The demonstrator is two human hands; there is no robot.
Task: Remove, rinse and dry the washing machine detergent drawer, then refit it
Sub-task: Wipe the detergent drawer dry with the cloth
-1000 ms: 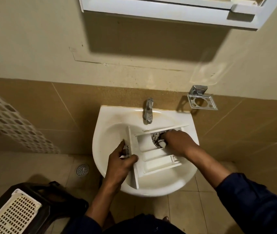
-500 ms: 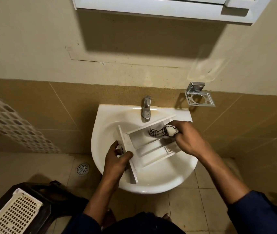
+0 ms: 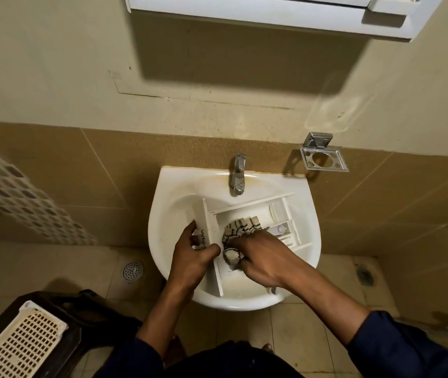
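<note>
At the left end of the white plastic detergent drawer (image 3: 255, 211), your left hand (image 3: 192, 257) has fingers and thumb clamped on the front panel. Your right hand (image 3: 266, 257) clenches a bunched cream cloth with black markings (image 3: 240, 227) inside the large compartment. The drawer lies slanted in the white ceramic sink (image 3: 168, 203), near the chrome tap (image 3: 237, 174).

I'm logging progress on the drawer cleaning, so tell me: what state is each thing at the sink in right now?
detergent drawer, out of the machine, lying tilted in the sink
cloth, bunched, pressed into the drawer's large compartment
tap, no water seen running
left hand, grips the drawer's front panel
right hand, grips the cloth
sink, holds the drawer
</note>
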